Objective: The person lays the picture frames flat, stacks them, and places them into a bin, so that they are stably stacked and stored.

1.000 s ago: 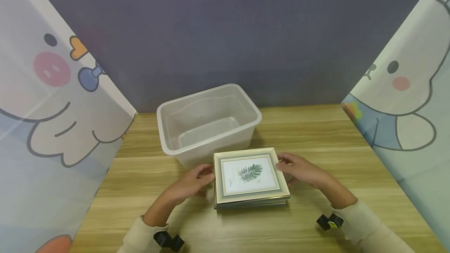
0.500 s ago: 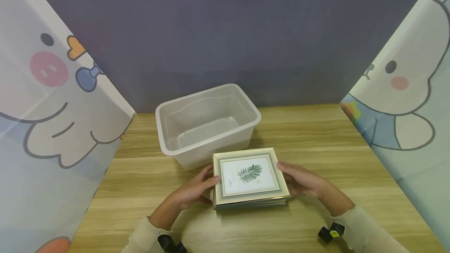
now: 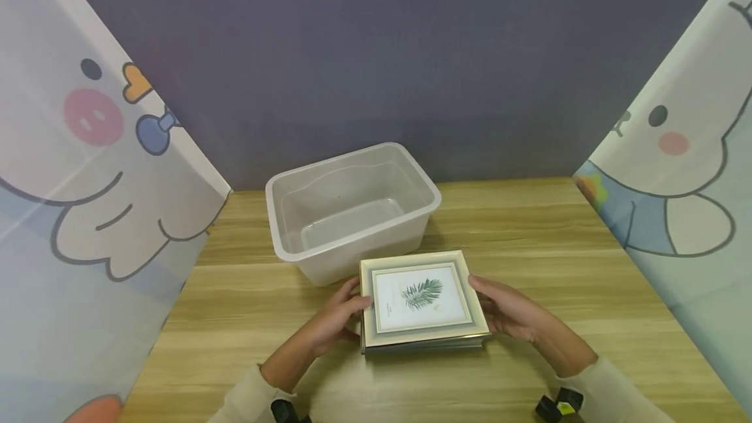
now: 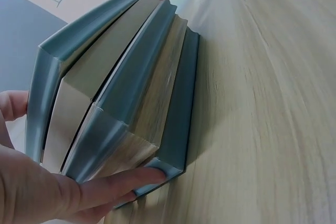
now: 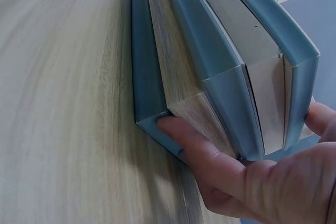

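Several picture frames lie in a stack [image 3: 422, 303] at the near middle of the table. The top frame has a cream and grey-blue border around a green leaf print. At the stack's left side my left hand [image 3: 333, 320] grips it, thumb on the top frame's edge. My right hand [image 3: 516, 312] holds the opposite side the same way. In the left wrist view, blue, cream and wood-grain frame edges [image 4: 131, 82] fan slightly, with fingers reaching the lowest frame. The right wrist view has a fingertip against the bottom frame [image 5: 149, 77], which appears to rest on the table.
Just behind the stack stands a pale grey plastic bin [image 3: 335, 261], turned at an angle, with nothing visible inside. A dark panel [image 3: 399, 51] rises along the wood-grain table's [image 3: 587, 266] back edge. Cartoon-printed sheets [image 3: 693, 214] flank both sides.
My left hand has moved in against the stack, its thumb coming onto the top frame. The right hand's fingers have shifted lower along the side. The stack appears to stay in place.
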`<act>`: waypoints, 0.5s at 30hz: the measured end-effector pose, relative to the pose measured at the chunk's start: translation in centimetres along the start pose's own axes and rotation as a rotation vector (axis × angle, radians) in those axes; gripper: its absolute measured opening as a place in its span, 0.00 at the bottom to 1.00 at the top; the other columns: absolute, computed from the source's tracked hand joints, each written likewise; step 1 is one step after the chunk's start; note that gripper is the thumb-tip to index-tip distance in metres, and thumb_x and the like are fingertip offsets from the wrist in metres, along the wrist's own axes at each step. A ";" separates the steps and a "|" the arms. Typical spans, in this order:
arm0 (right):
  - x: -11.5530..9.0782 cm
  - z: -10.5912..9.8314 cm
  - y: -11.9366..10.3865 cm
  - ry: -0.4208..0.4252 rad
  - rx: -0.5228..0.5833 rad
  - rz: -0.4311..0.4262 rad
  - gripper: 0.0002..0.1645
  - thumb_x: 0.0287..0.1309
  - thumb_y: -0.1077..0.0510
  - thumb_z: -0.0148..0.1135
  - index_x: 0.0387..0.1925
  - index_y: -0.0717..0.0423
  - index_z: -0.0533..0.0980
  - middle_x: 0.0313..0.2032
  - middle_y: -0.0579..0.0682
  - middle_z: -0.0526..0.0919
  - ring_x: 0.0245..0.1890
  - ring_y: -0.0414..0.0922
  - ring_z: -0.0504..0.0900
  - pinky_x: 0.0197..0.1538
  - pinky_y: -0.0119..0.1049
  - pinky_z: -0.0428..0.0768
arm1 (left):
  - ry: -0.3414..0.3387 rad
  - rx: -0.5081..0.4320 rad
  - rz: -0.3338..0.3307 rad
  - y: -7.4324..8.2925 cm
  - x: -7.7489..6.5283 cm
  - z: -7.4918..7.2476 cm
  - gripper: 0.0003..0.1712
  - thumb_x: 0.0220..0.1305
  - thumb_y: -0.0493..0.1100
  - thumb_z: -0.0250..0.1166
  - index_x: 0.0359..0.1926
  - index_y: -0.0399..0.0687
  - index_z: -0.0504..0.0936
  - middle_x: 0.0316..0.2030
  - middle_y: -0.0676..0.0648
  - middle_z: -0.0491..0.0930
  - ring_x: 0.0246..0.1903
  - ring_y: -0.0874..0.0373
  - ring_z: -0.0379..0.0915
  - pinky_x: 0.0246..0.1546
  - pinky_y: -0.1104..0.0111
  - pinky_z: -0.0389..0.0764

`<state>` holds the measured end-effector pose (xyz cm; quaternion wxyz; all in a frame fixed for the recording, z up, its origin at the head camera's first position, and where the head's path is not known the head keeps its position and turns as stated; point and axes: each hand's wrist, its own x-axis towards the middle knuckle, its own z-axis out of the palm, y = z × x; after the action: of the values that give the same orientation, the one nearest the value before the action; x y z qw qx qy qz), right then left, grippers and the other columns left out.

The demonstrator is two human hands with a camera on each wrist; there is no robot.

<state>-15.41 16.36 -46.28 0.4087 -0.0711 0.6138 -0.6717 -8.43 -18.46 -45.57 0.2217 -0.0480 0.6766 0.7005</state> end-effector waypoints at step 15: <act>-3.0 0.3 -2.3 0.008 -0.116 -0.034 0.46 0.80 0.37 0.33 0.78 0.69 0.44 0.54 0.48 0.81 0.54 0.44 0.82 0.52 0.47 0.85 | -0.025 -0.004 0.035 1.8 -1.4 1.5 0.43 0.73 0.51 0.58 0.81 0.50 0.48 0.69 0.30 0.66 0.47 0.52 0.79 0.34 0.56 0.87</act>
<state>-14.36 17.83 -42.96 0.3900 -0.1022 0.6521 -0.6420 -7.45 -17.29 -43.28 0.2177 -0.0278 0.6731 0.7063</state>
